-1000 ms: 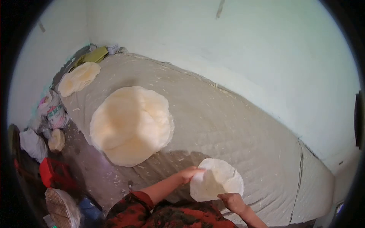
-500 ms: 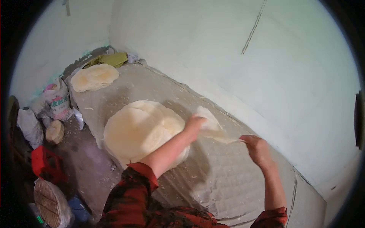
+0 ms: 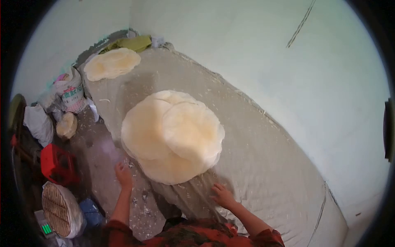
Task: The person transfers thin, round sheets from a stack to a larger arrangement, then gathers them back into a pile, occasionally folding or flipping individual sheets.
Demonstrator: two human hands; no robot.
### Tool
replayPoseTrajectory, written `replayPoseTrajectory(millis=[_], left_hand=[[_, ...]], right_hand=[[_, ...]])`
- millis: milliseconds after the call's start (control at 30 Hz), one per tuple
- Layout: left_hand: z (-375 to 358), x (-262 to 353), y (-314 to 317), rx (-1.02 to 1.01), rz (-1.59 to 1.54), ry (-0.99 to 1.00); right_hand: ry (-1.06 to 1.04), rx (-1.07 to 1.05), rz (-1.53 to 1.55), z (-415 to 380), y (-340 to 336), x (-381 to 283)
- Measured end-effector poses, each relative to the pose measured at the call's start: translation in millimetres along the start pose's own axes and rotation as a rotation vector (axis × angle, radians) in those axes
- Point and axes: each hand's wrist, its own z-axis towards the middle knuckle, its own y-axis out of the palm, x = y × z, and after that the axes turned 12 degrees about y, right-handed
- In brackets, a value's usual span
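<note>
A big pile of thin pale round flatbreads (image 3: 173, 133) lies on a grey quilted cloth (image 3: 263, 164) spread over a raised platform. The top sheet sits toward the pile's right side. My left hand (image 3: 123, 175) hangs empty off the platform's near edge, just below the pile, fingers loose. My right hand (image 3: 223, 195) rests open on the cloth, right below the pile's near right rim, holding nothing. My sleeves are red and dark patterned.
A second, smaller pile of flatbreads (image 3: 112, 64) lies at the far end by a green cloth (image 3: 133, 42). On the floor at left stand printed sacks (image 3: 72, 94), a red crate (image 3: 57, 164), a round woven tray (image 3: 59, 210), a scale (image 3: 45, 225). A pale wall runs along the right.
The sheet I held stretched between both hands now lies on top of the big pile. Both hands have let go and dropped back toward me.
</note>
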Motion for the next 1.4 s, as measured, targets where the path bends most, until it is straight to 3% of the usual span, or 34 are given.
replayPoseTrajectory(millis=[67, 100, 133, 167, 233, 300, 333, 367, 400, 500, 533, 600, 700, 800, 900, 1067, 1100, 1167, 1233, 1400], left_hand=[[-46.6, -46.8, -53.3, 0.012, 0.142, 0.040], [-73.6, -85.8, -82.5, -0.066, 0.231, -0.040], [-97.4, -64.9, -96.5, -0.008, 0.136, -0.446], [-137.7, -127.2, -124.8, -0.121, 0.314, -0.369], [-198.7, -152.5, -159.6, -0.307, 0.454, -0.512], [-236.7, -152.1, -181.1, -0.419, 0.348, -1.086], [-251.5, -118.7, -183.4, -0.403, 0.208, -1.115], [-253.2, -81.1, -184.5, -0.389, 0.064, -1.129], [-277.1, -103.0, -197.3, -0.544, -0.050, -0.915], [-291.1, -112.6, -209.0, -0.951, 0.172, -0.694], [-283.2, -91.9, -209.8, -0.946, 0.195, -0.680], [-251.9, -4.4, -193.8, -0.623, -0.151, -1.028], [-213.8, 4.5, -180.0, -0.445, -0.326, -1.058], [-164.0, 27.3, -149.5, -0.410, -0.492, -0.921], [-109.5, 27.0, -114.5, -0.409, -0.649, -0.915], [-38.1, 35.6, -81.2, -0.522, -0.766, -0.862], [-24.0, 32.5, -81.4, -0.526, -0.774, -0.878], [-3.5, 28.3, -84.2, -0.572, -0.824, -0.949], [22.7, 19.7, -86.7, -0.578, -0.881, -0.971], [85.7, 12.3, -73.1, -0.634, -0.962, -0.948]], right_hand=[[-0.005, 0.121, 0.018, -10.5, 18.5, 10.2], [0.000, 0.111, 0.021, -14.2, 26.9, 11.7], [0.022, 0.186, -0.006, -17.5, 35.8, 9.9], [0.039, 0.261, -0.030, -20.3, 42.4, 7.3], [0.049, 0.280, -0.059, -20.1, 46.5, 5.5], [0.072, 0.297, -0.106, -21.5, 49.9, 6.1], [0.050, 0.288, -0.086, -22.6, 50.2, 6.3], [0.052, 0.297, -0.076, -22.9, 48.5, 5.7], [0.058, 0.309, -0.063, -22.9, 46.9, 5.7], [0.031, 0.339, -0.036, -23.1, 49.2, 10.6], [0.026, 0.355, -0.042, -23.8, 50.0, 11.2], [0.009, 0.383, 0.009, -23.8, 47.9, 12.9], [-0.006, 0.411, 0.019, -24.3, 50.6, 11.3], [0.046, 0.431, 0.006, -27.3, 42.0, 0.8], [0.067, 0.457, 0.044, -23.9, 42.1, -6.7], [0.334, 0.449, 0.130, -5.5, 37.8, -44.2], [0.344, 0.444, 0.115, 2.3, 37.2, -60.2], [0.184, 0.570, 0.213, 24.6, 32.6, -96.9], [0.008, 0.558, 0.330, 62.5, 33.8, -154.0], [-0.153, 0.308, 0.133, 146.0, 30.1, -302.8]])
